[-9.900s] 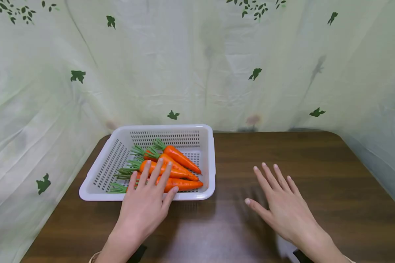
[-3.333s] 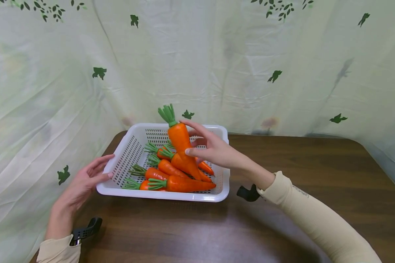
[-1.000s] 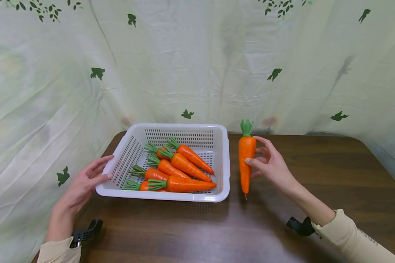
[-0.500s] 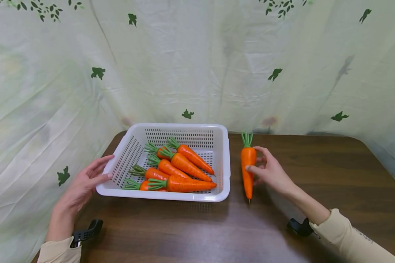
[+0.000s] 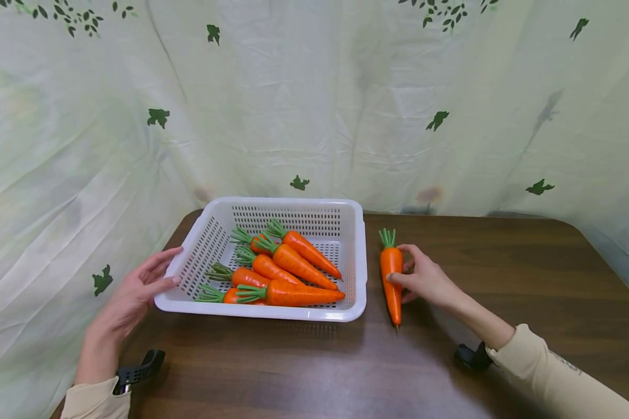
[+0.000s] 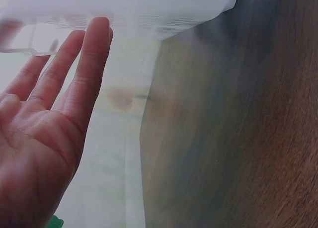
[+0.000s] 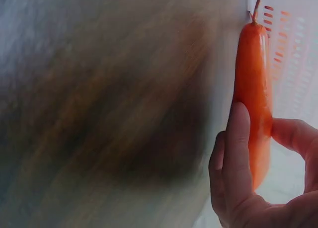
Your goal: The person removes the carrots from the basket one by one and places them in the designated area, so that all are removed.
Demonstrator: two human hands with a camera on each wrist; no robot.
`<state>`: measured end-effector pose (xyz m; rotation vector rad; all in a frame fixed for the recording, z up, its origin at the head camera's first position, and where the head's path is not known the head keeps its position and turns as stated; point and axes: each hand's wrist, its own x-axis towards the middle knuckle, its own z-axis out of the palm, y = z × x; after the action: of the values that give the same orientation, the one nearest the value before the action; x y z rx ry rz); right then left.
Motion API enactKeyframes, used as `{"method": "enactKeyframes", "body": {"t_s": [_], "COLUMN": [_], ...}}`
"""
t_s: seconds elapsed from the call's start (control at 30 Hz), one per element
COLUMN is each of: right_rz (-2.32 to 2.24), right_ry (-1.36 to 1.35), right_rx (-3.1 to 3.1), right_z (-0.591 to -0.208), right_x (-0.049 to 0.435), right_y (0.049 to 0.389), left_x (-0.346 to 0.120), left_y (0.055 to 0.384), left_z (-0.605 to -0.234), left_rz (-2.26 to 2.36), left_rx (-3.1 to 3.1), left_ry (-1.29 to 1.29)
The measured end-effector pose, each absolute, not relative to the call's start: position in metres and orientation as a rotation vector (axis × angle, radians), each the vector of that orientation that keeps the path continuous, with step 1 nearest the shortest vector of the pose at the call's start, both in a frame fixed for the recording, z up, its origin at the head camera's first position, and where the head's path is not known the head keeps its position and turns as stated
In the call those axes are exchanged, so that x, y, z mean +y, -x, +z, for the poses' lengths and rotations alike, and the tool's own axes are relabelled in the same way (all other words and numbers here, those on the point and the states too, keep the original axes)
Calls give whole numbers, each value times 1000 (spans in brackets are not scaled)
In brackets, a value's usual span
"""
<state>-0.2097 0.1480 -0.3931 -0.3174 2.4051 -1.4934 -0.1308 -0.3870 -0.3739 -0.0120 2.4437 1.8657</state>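
My right hand (image 5: 424,279) grips a carrot (image 5: 391,285) with green tops, thumb on one side and fingers on the other. The carrot hangs to the right of the white basket (image 5: 262,312), tops toward the back and thin tip toward the front. In the right wrist view, the thumb and fingers hold this carrot (image 7: 256,64) by its sides. With its fingers fairly straight, my left hand (image 5: 131,291) touches the basket's left side. In the left wrist view the fingertips of the left hand (image 6: 49,118) meet the basket wall (image 6: 134,7). Several carrots (image 5: 299,262) lie inside the basket, tops to the left.
The brown wooden table (image 5: 272,372) carries the basket at its back left. A pale curtain (image 5: 314,105) with leaf prints hangs behind and along the sides. Black straps (image 5: 141,368) sit at both wrists.
My right hand lifted the carrot out of the basket and carried it right. Over the last second it came lower and nearer to me. The left hand stayed at the basket's side.
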Motion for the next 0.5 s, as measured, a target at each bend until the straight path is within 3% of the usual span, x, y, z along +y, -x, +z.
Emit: {"method": "enactKeyframes", "body": {"t_s": [0.5], "right_rz": [-1418], "right_ry": [288], "right_rx": [2403], "right_z": [-400], "right_x": [150], "right_y": [213], "left_x": [-387], "left_y": [132], "left_z": [-375], "left_rz": [1848], "left_rx": [2458], "left_ry": [26]}}
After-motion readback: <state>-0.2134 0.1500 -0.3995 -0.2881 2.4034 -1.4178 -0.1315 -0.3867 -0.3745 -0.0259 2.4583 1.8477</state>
